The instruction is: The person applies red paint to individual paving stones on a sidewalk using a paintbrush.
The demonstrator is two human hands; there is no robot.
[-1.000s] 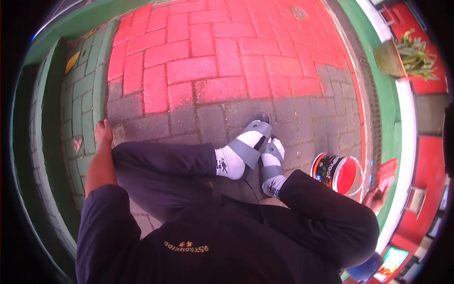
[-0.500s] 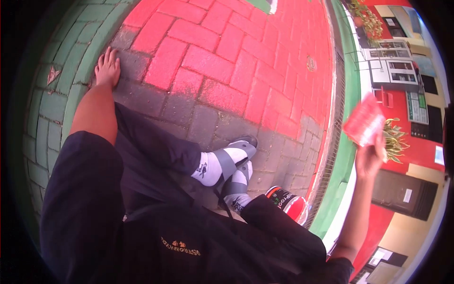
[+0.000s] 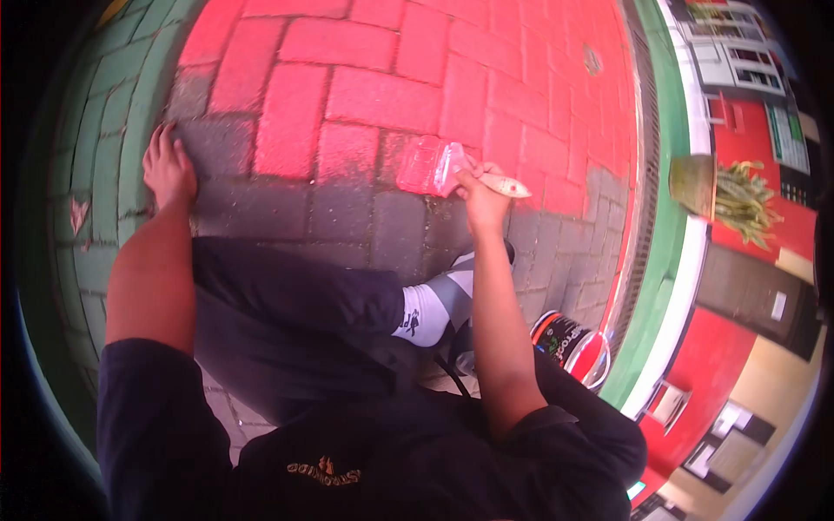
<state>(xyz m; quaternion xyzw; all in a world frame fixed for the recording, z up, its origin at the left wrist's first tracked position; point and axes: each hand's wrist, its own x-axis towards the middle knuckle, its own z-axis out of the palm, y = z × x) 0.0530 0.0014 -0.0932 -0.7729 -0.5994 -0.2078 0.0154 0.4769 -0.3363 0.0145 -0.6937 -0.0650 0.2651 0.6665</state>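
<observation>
My right hand [image 3: 485, 195] is closed round a wide paintbrush [image 3: 504, 185] with a pale handle. The red-coated bristles point left, over the border between red painted pavers [image 3: 382, 97] and bare grey pavers [image 3: 261, 208]. Whether they touch the surface I cannot tell. My left hand [image 3: 169, 169] lies with fingers apart near the green kerb [image 3: 143, 130], beside the grey pavers. At the lower right, next to my leg, stands a black bucket [image 3: 556, 339] with red paint showing inside it.
A drain grating [image 3: 644, 174] and a green strip [image 3: 667, 208] run along the right. Beyond them are a potted plant [image 3: 692, 184], a red wall and a brown door [image 3: 749, 291]. My crossed legs and socked feet [image 3: 421, 314] are below the pavers. A dry leaf [image 3: 79, 215] lies left.
My right hand has brought the brush from the far right over to the pavers at the centre. The whole view has shifted, and my left hand remains by the kerb.
</observation>
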